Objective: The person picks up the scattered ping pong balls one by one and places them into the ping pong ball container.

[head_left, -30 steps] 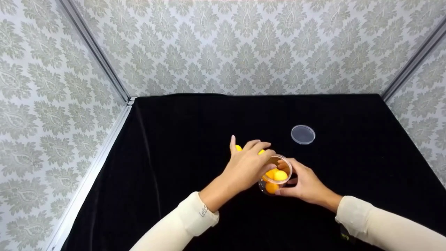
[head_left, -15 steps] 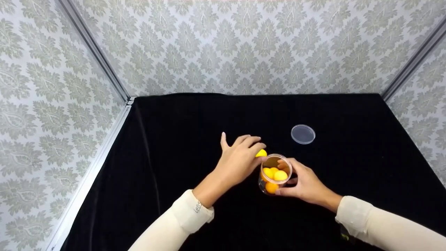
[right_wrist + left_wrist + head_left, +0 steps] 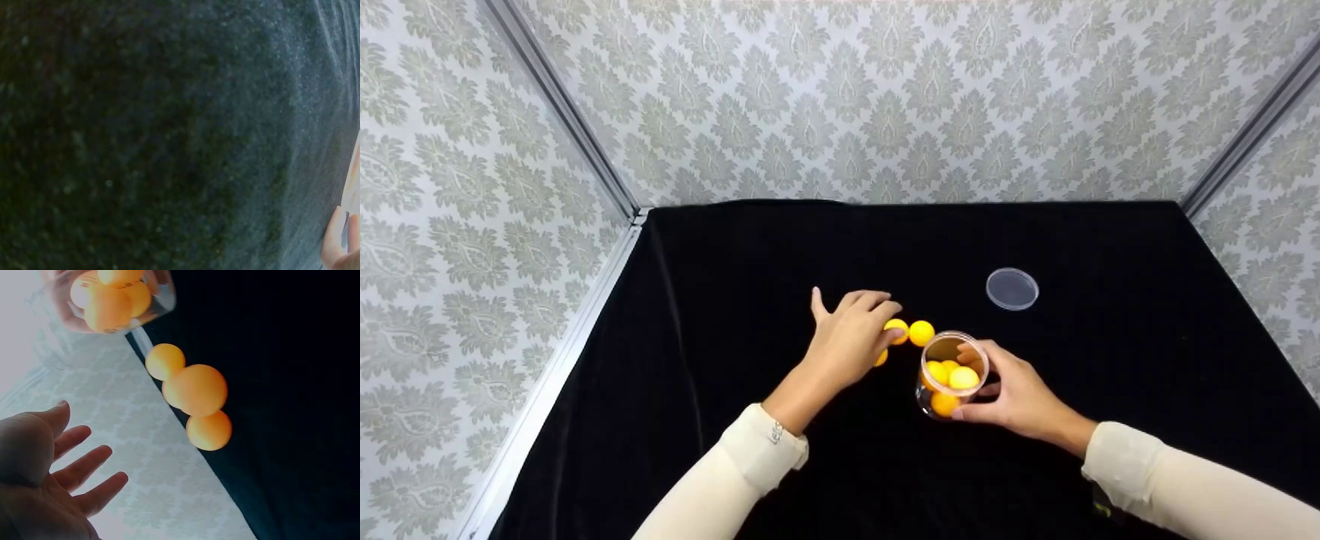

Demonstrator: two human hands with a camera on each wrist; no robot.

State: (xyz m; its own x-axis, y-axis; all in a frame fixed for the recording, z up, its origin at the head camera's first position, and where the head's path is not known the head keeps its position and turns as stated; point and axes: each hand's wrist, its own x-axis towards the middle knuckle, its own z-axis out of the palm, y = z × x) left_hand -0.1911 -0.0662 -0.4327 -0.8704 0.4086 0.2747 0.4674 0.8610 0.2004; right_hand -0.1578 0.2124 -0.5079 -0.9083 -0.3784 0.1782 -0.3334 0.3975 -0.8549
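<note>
My right hand (image 3: 1016, 390) grips a clear plastic jar (image 3: 952, 340) by its side, fingers behind and thumb in front. Inside it lie several orange ping-pong balls (image 3: 964, 377), some with dark print in the left wrist view. To the jar's left, my left hand (image 3: 847, 337) has its fingers spread and holds nothing. More loose ping-pong balls (image 3: 199, 390) sit in a cluster on the black cloth between hand and jar, partly hidden by my left hand in the head view. The left wrist view shows the left palm (image 3: 28, 455) apart from them. Only fingertips (image 3: 336, 228) of my right hand appear in its wrist view.
A round clear lid (image 3: 1012, 289) lies on the black cloth (image 3: 780, 255) beyond the jar. Patterned wall panels (image 3: 847, 97) with metal frame rails (image 3: 566, 112) enclose the table at the back and sides. A small dark object (image 3: 1102, 506) shows beside the right sleeve.
My left hand has moved left from over the jar's mouth, its fingers opening away from the balls. Loose balls beside the jar have come into view. The right hand and jar have stayed put.
</note>
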